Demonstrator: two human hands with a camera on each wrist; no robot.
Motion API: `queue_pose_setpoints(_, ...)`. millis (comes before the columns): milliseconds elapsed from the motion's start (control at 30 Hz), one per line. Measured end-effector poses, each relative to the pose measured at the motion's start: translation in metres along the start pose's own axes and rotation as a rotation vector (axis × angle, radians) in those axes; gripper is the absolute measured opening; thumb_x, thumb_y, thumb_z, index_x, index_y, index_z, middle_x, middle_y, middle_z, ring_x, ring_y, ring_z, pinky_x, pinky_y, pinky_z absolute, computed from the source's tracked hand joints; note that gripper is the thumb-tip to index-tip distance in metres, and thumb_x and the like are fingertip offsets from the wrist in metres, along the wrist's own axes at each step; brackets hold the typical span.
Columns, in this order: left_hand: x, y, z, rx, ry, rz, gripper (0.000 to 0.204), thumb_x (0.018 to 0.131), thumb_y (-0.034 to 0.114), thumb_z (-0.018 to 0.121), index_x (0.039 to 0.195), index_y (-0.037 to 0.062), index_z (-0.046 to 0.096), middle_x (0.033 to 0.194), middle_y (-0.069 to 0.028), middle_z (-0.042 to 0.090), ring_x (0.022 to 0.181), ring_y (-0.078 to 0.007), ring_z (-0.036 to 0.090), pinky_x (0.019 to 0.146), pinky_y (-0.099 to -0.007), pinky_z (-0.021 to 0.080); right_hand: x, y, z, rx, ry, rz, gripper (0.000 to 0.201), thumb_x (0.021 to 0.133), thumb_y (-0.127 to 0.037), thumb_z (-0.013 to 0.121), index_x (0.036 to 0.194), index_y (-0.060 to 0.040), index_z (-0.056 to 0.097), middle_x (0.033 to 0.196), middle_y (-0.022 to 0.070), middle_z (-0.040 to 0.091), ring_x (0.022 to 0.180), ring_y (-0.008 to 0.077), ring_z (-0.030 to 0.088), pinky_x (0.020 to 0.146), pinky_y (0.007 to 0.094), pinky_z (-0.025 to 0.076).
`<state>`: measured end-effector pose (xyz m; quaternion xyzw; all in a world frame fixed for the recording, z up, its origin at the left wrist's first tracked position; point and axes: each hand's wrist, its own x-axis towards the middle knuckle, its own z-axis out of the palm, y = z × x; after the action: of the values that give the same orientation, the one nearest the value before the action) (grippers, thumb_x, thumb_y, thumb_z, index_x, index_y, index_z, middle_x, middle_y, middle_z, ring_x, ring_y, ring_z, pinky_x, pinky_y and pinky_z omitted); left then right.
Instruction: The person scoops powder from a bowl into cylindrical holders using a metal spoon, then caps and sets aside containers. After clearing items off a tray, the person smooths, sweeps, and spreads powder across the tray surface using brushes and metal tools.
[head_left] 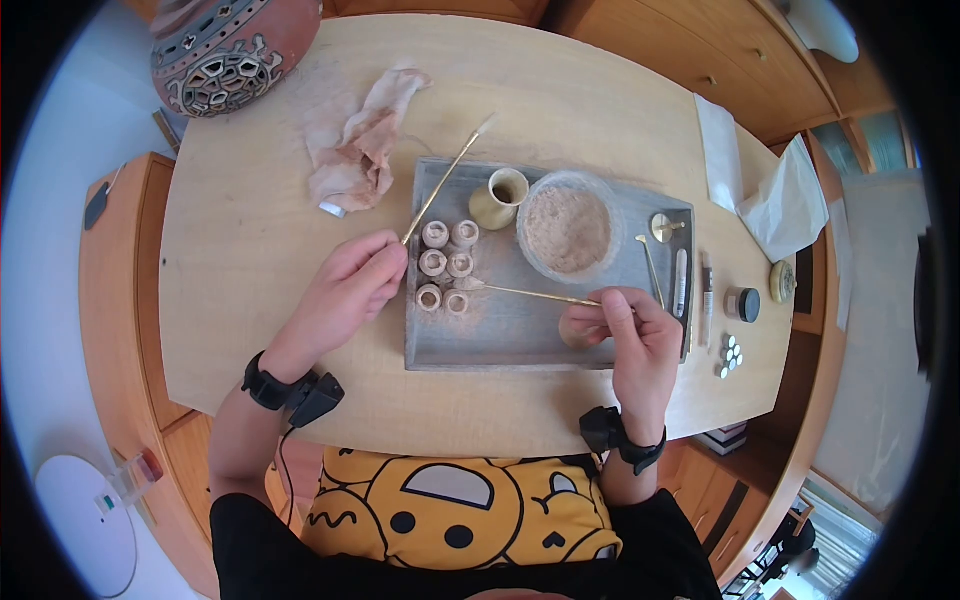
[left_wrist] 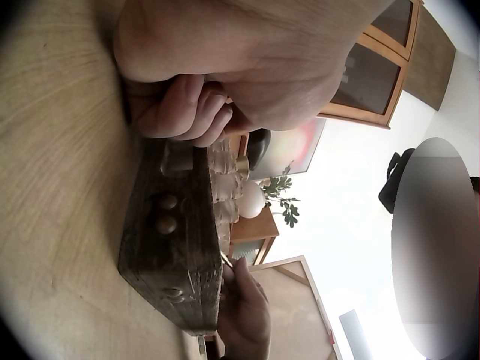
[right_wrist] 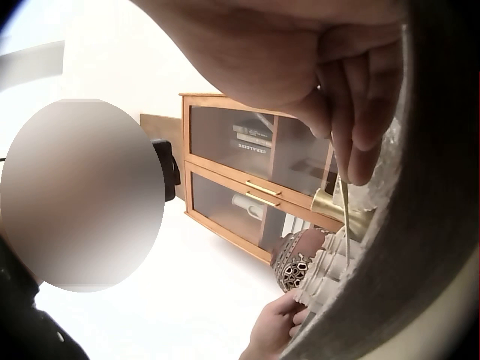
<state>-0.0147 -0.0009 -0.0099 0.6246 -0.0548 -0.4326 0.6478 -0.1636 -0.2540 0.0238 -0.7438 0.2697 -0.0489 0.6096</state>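
My left hand [head_left: 362,285] pinches a thin brass-coloured rod with a pale brush-like tip [head_left: 440,186], which points up and away over the tray's left edge. The right hand [head_left: 635,340] holds another slim brass-coloured tool [head_left: 545,295] near its end. This tool's powdery, wider tip reaches left to the small bottles [head_left: 432,263], which stand in two columns with powder on and around them. They sit inside a grey tray [head_left: 500,350]. Beside them are a brass vase [head_left: 488,212] and a clear bowl [head_left: 525,250] of brown powder. A round tan object [head_left: 577,332] is partly hidden by the right hand.
A small brass piece with a knob [head_left: 662,227], a thin brass tool [head_left: 650,270] and a pen [head_left: 681,283] lie at the tray's right. Beyond are a dark-lidded jar [head_left: 742,304], several white caps [head_left: 730,355], a stained cloth [head_left: 365,150] and a patterned pot [head_left: 240,60].
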Motion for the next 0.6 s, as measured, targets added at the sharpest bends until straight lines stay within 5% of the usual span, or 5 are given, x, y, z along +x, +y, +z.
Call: queue_pose_setpoints(600, -0.001, 0.002, 0.001, -0.035, -0.030, -0.005, 0.030, 0.104, 0.026, 0.047, 0.077, 0.0137, 0.043, 0.066, 0.0110, 0.030, 0.055, 0.0002, 0.024, 0.047, -0.0203, 0.018, -0.014, -0.007, 0.009, 0.106, -0.001, -0.163, 0.020, 0.101, -0.012, 0.054, 0.099, 0.0035, 0.066, 0.084, 0.0127, 0.073, 0.076, 0.0180, 0.072, 0.061, 0.0238, 0.051)
